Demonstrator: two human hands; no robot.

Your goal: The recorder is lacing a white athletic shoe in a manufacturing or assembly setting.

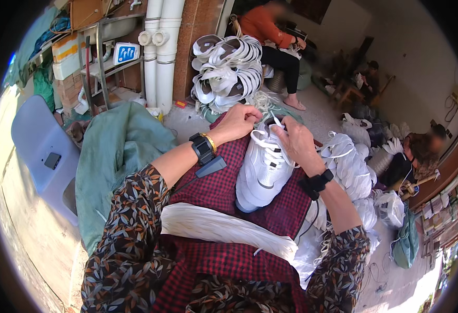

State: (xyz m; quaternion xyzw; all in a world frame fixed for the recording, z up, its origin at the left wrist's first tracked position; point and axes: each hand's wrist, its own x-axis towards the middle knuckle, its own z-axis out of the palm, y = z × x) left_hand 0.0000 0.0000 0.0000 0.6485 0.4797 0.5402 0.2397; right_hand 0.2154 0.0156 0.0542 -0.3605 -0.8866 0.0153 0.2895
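White shoe left of green sack

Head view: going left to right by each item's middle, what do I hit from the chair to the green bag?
Blue-grey chair → large green cloth → left hand → white sneaker → right hand → pile of white shoe pieces → green bag.
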